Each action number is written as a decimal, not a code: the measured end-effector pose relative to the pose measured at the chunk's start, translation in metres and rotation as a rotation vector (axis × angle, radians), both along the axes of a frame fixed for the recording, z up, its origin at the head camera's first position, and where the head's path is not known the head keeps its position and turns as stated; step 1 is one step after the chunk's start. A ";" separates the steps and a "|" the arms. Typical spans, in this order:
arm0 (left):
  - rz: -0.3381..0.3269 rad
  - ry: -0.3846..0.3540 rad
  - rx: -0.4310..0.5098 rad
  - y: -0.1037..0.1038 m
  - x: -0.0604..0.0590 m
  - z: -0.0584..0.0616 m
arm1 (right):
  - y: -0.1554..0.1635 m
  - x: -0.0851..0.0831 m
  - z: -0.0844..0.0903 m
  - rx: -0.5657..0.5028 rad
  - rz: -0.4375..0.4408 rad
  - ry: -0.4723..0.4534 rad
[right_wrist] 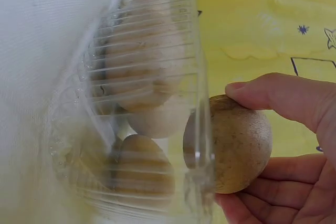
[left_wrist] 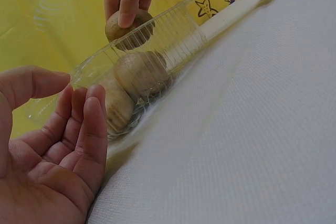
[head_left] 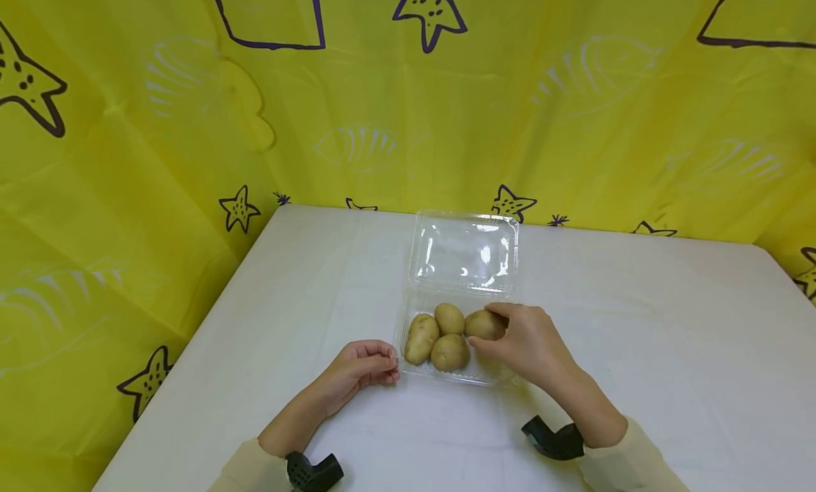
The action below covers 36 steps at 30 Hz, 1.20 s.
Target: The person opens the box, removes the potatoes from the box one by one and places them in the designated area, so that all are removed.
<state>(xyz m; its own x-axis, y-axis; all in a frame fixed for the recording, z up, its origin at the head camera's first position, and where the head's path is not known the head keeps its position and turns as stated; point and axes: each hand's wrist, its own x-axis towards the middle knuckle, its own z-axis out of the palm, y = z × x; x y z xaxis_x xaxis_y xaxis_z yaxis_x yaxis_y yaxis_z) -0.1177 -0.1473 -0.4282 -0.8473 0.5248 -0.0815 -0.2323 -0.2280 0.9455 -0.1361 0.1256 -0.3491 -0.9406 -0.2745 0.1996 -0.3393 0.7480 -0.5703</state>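
Brown and round, a potato [right_wrist: 239, 142] is pinched in the right grip [head_left: 529, 336] at the open top of a clear, ridgy plastic box [left_wrist: 181, 32] (more potatoes [head_left: 450, 353] sit inside). The left grip [head_left: 362, 370] is beside it, fingers loosely bent, thumb apart.
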 end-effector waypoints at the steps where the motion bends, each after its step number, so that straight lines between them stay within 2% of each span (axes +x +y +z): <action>1: -0.001 0.000 0.000 0.000 0.000 0.000 | 0.001 0.000 0.000 -0.009 -0.007 0.007; 14: 0.001 -0.007 0.000 0.000 0.000 0.000 | 0.012 0.001 0.005 -0.087 -0.042 -0.007; 19: 0.002 -0.013 -0.006 0.001 0.000 0.000 | 0.016 0.001 0.008 -0.092 -0.046 -0.029; 36: 0.005 -0.014 -0.005 0.000 0.000 0.001 | 0.036 -0.006 0.016 -0.100 -0.096 -0.012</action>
